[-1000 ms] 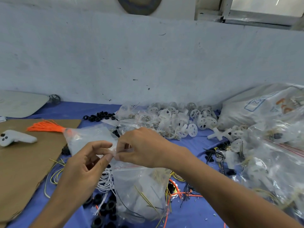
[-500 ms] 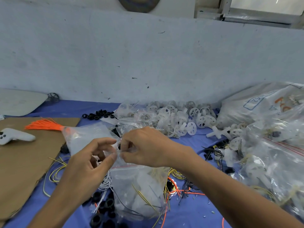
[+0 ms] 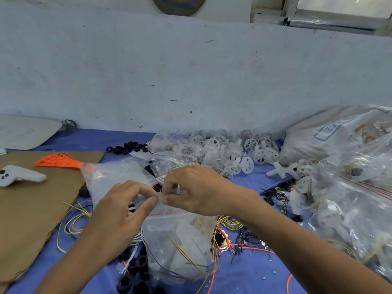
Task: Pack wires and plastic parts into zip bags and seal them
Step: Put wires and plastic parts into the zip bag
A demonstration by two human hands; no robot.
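Surface: A blue cloth (image 3: 91,143) covered the table and was strewn with parts from end to end.
Room: A pale, scuffed wall (image 3: 191,71) rose straight behind the table. A window frame (image 3: 339,15) sat at the upper right.
Left side: A brown cardboard sheet (image 3: 31,209) lay on the cloth with a white controller (image 3: 19,177) resting on it. An orange wire bundle (image 3: 57,161) fanned over its far corner, the other end tucked into a clear bag (image 3: 114,177).
Far edge: A heap of black rings (image 3: 127,147) lay beside a pile of white plastic wheels (image 3: 233,151).
Right side: A large white sack (image 3: 331,139) leaned on the wall, with filled clear bags (image 3: 356,209) heaped in front of it.
Loose wires: Yellow wires (image 3: 74,221) curled by the cardboard's edge. Black and orange wires (image 3: 244,242) lay tangled by the right forearm.
Zip bag: The zip bag (image 3: 180,240) stood on the cloth in the near middle, between the two forearms, with its mouth lifted. Yellow and black wires and something white showed through the plastic.
Left hand: The left hand (image 3: 123,213) pinched the bag's top edge between thumb and forefinger, the other fingers curled behind.
Right hand: The right hand (image 3: 197,189), knuckles up, pinched the same edge just beside the left. Its fingers were closed tight on the plastic, and the two hands' fingertips nearly met.
Seal: A red zip strip (image 3: 169,213) ran just below the pinched edge. Whether it was pressed closed could not be told.
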